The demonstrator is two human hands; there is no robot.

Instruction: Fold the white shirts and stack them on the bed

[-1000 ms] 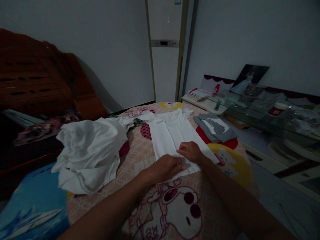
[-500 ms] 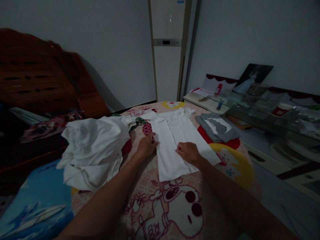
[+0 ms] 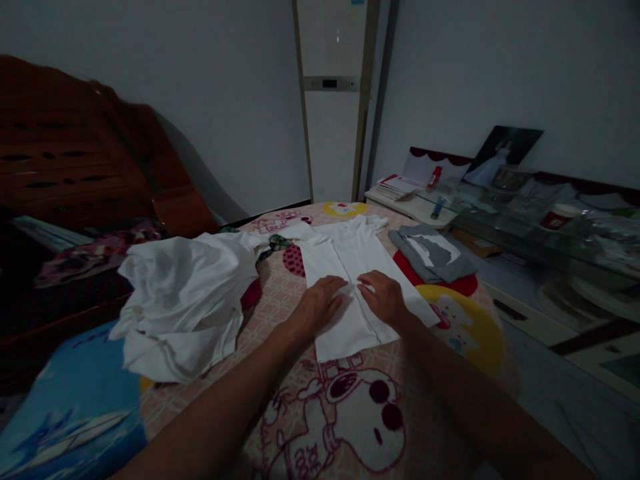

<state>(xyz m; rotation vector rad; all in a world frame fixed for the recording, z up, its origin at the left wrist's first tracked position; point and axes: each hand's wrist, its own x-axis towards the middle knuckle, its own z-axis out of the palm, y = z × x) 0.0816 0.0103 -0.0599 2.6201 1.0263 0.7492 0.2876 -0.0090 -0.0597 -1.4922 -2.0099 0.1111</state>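
A white shirt (image 3: 333,333) lies spread on the patterned tablecloth, its left side folded over so that an edge runs down the middle. My left hand (image 3: 323,303) rests palm down on the folded part, fingers stretched toward that edge. Just right of the edge, my right hand (image 3: 383,298) touches the cloth with its fingers loosely bent and apart. The fingertips of both hands nearly meet. To the left is a crumpled heap of white clothing (image 3: 185,293). A folded grey garment (image 3: 433,257) with a white patch lies at the right.
Under the clothes is a round table with a pink tablecloth (image 3: 280,300) showing cartoon figures. A glass-topped cabinet (image 3: 500,217) with a paper cup (image 3: 560,217) stands at the right. A carved wooden bench (image 3: 75,153) is on the left, and a tall air conditioner (image 3: 333,140) behind.
My left hand has moved right from the shirt's left edge onto the folded part. The fingers of my right hand have loosened from the fold's edge. The shirt lies nearly the same.
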